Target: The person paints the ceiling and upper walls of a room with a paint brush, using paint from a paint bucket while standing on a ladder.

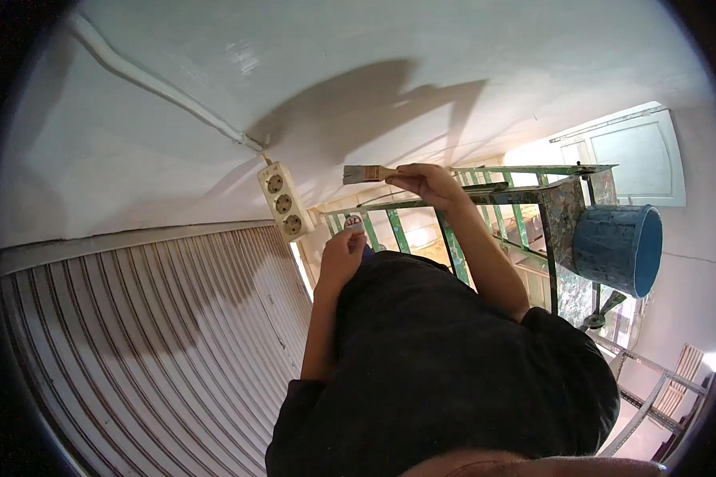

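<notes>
"What's leftmost?"
"The ribbed shutter (pixel 151 334), then a pale three-socket power strip (pixel 285 201)."
"And the left hand (pixel 342 256)?"
"Its fingers pinch a small round item (pixel 354 225) at their tips; its red markings are unreadable."
"The brush (pixel 366 174)?"
"Bristles point left, away from the right hand (pixel 431 187), whose fingers clamp the wooden handle, hiding its end."
"Further right?"
"A paint-spattered ladder (pixel 561 222), then a round blue bucket (pixel 619 250)."
</notes>
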The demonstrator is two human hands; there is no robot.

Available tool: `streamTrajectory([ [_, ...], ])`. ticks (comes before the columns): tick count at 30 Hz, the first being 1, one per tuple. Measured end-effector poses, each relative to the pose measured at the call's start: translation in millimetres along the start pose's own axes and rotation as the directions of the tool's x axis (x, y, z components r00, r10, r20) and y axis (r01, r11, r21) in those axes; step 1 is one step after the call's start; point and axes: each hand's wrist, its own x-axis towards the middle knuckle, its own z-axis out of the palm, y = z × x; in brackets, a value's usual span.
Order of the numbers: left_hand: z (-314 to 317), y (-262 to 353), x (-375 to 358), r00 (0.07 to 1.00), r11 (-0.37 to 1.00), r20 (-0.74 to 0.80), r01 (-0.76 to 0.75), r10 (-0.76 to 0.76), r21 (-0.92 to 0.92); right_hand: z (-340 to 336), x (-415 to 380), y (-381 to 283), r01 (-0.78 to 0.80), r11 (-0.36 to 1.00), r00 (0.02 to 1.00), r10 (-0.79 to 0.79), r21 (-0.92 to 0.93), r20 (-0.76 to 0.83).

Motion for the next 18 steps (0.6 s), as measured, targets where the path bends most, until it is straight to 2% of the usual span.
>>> streamTrajectory([
  [2, 7.8, 10.5, 13.7, 0.998, 0.998, 0.049, -0.045, 0.047, -0.037, -16.5, 13.1, 14.8, -0.062, 0.996, 0.998, 0.062, 0.059, 0.006],
  [4, 15.7, 14.0, 27.4, 0.988, 0.989, 0.090, -0.114, 0.122, -0.093, -25.8, 12.2, 29.2, -0.061, 0.989, 0.998, 0.064, 0.139, -0.020],
  [6, 15.0, 23.6, 37.2, 0.980, 0.989, 0.144, -0.132, 0.140, -0.067, -33.9, 8.8, 38.8, -0.063, 0.989, 0.996, 0.054, 0.136, 0.072],
  [8, 15.7, 35.0, 42.3, 0.974, 0.991, 0.202, -0.087, 0.105, -0.098, -36.4, 6.0, 42.1, -0.071, 0.994, 0.986, 0.058, 0.079, 0.158],
  [10, 21.9, 40.9, 47.3, 0.979, 0.993, 0.173, -0.102, 0.109, -0.052, -28.8, 3.6, 44.0, -0.056, 0.992, 0.987, 0.038, 0.109, 0.157],
  [12, 25.3, 44.5, 50.1, 0.991, 0.979, 0.113, -0.047, 0.070, -0.197, -17.5, 4.3, 48.5, -0.047, 0.989, 0.988, 0.025, 0.140, 0.153],
  [14, 28.2, 47.2, 52.2, 0.996, 0.967, 0.080, -0.009, 0.030, -0.253, -9.2, 7.3, 56.1, -0.041, 0.958, 0.999, 0.032, 0.285, 0.037],
  [16, 26.1, 48.9, 56.7, 0.999, 0.951, 0.044, 0.023, -0.010, -0.309, -5.8, 10.9, 61.7, -0.072, 0.951, 0.996, 0.054, 0.301, 0.068],
  [18, 22.2, 48.5, 61.1, 0.996, 0.935, -0.052, -0.084, 0.070, -0.345, 6.6, 11.4, 66.5, -0.126, 0.961, 0.978, 0.079, 0.245, 0.192],
])
